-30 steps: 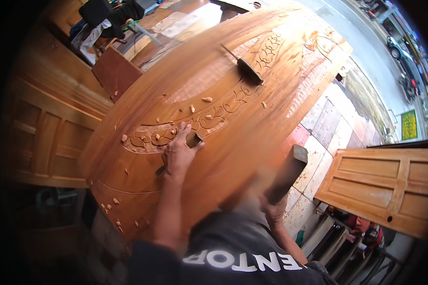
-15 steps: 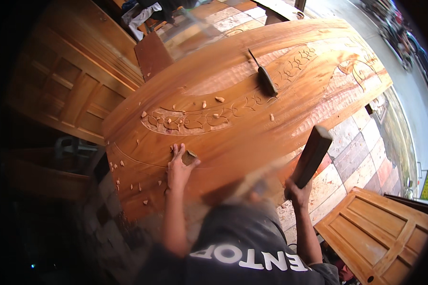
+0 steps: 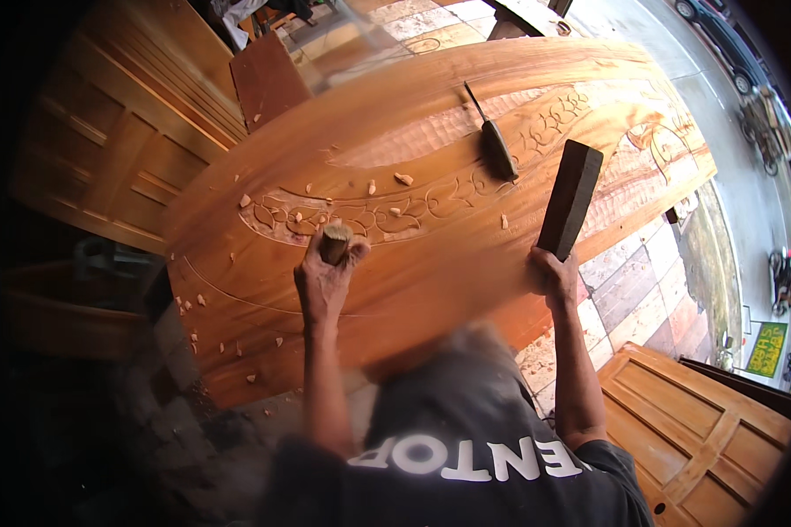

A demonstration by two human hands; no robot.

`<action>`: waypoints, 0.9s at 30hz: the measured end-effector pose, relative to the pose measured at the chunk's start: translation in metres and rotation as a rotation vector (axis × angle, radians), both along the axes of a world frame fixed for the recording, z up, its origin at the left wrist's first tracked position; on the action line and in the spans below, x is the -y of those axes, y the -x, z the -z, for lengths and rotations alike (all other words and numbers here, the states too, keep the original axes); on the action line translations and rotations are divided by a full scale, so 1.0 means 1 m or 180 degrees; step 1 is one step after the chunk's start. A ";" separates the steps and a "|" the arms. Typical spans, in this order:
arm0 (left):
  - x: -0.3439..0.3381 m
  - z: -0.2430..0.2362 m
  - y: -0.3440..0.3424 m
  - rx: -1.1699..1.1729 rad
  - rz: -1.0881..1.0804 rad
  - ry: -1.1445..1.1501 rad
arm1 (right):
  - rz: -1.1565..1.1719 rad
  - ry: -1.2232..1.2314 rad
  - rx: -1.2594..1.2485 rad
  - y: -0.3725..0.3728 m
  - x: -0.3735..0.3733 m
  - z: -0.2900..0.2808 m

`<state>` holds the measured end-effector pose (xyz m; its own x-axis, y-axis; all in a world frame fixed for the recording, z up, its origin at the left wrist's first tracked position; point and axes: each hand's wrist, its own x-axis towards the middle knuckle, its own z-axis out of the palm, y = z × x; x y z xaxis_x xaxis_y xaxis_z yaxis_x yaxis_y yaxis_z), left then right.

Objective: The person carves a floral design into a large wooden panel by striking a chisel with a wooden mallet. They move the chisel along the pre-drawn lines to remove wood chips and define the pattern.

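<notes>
My left hand [image 3: 323,279] is closed around a wooden-handled chisel [image 3: 336,239], its blunt handle end showing at the top and its blade hidden below the fingers. It is at the near edge of the carved leaf band [image 3: 369,221] on a large reddish-brown wooden door panel [image 3: 431,290]. My right hand [image 3: 555,272] grips the lower end of a dark, squared wooden mallet [image 3: 573,198], held up over the panel's near right side, apart from the chisel. Pale wood chips [image 3: 403,178] lie scattered around the carving.
A dark-handled tool with a thin blade [image 3: 498,151] lies on the panel. Panelled doors [image 3: 119,140] lean at the left, and another door [image 3: 694,430] lies at the lower right. Tiled floor [image 3: 628,272] borders the panel; a road with vehicles [image 3: 725,44] runs along the right.
My left hand has moved away from my body with the chisel, up to the carved band. My right hand and the mallet have also shifted farther from my body.
</notes>
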<state>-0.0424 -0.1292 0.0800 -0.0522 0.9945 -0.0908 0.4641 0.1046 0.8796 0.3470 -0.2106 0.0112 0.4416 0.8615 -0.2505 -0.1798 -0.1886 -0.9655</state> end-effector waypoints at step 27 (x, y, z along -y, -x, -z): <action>-0.161 0.054 -0.139 0.2259 -0.0229 -0.0289 | -0.0825 -0.0656 0.1507 -0.011 -0.265 -0.091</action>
